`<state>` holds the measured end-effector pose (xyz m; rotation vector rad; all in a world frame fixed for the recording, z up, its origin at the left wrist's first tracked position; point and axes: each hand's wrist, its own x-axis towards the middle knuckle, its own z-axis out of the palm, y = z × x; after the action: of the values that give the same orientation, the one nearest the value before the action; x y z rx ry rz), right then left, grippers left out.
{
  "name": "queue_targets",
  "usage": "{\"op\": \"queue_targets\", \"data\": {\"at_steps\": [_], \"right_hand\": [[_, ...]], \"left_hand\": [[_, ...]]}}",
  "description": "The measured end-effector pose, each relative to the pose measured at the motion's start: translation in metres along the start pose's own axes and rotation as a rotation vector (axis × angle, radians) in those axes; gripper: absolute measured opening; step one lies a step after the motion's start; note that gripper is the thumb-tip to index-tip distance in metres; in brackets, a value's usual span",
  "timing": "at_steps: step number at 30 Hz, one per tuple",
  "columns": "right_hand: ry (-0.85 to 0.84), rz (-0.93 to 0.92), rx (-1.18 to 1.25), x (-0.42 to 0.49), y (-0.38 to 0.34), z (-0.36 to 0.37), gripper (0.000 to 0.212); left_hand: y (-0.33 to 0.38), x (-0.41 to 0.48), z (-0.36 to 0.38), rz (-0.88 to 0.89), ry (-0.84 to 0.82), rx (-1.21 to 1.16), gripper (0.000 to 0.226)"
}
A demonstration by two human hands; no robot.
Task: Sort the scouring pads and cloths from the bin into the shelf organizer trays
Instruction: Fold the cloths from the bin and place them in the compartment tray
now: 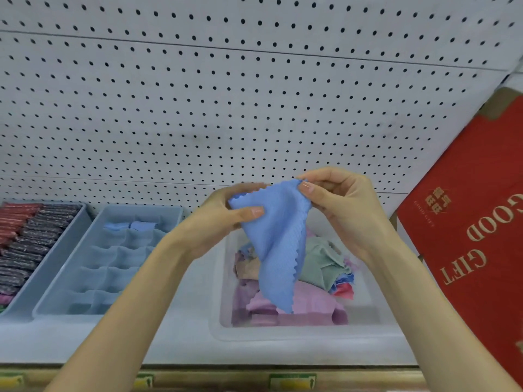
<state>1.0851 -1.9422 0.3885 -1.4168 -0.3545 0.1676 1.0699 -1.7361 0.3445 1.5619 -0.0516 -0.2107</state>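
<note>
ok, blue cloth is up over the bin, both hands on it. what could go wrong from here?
1. The left hand and right hand only pinch the blue cloth near its top edge; it hangs loose over the clear bin, so a slip likely drops it back in.
2. The divided tray has small cells; a sloppy fold may bulge into neighbouring ones.
3. The red box leans close to the right forearm; it could get bumped.

White pegboard wall (226, 94) backs a pale shelf (184, 343); red box (475, 222) at right.
</note>
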Motion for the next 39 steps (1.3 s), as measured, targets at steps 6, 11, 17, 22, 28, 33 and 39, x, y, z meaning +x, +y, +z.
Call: {"op": "queue_targets", "data": {"at_steps": [6, 11, 17, 22, 28, 33, 39], "right_hand": [[0.161, -0.191, -0.16, -0.003, -0.008, -0.01, 0.023], [0.111, -0.164, -0.144, -0.005, -0.007, -0.007, 0.03], [0.193, -0.037, -0.116, -0.001, 0.002, -0.005, 0.017], [0.184, -0.019, -0.155, 0.003, -0.001, -0.006, 0.014], [0.168, 0.023, -0.193, 0.005, 0.005, -0.002, 0.014], [0.129, 0.021, -0.229, 0.006, 0.005, 0.001, 0.013], [0.1, 0.018, -0.245, 0.007, 0.004, -0.001, 0.009]], "left_hand": [[0.044, -0.019, 0.017, 0.259, 0.27, 0.243, 0.024], [0.071, -0.018, 0.03, 0.344, 0.312, 0.388, 0.026], [0.069, -0.011, 0.026, 0.271, 0.292, 0.366, 0.036], [0.063, -0.01, 0.017, 0.237, 0.309, 0.378, 0.028], [0.053, -0.017, -0.002, 0.089, 0.185, 0.384, 0.03], [0.05, -0.016, -0.004, 0.063, 0.219, 0.36, 0.019], [0.05, -0.012, -0.003, 0.053, 0.242, 0.35, 0.022]]}}
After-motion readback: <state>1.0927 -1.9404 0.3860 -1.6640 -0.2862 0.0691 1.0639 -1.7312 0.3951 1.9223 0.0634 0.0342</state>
